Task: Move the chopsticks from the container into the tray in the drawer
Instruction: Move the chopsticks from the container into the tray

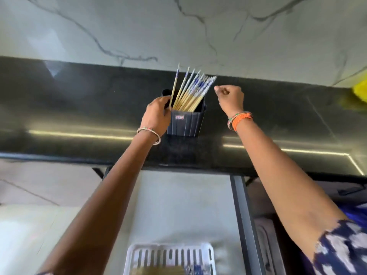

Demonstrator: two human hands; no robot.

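A dark ribbed container stands on the black countertop, holding several wooden chopsticks with blue-and-white tops that fan up and to the right. My left hand grips the container's left side, and its fingers touch one chopstick that stands apart at the left. My right hand hovers just right of the chopstick tips, fingers curled into a loose fist with nothing in it. Below, in the open drawer, a white slotted tray holds some chopsticks, blurred at the frame's bottom edge.
A white marble wall rises behind the counter. Something yellow sits at the far right edge. The drawer's dark right side rail runs toward me, and a dark cloth lies beyond it at the right.
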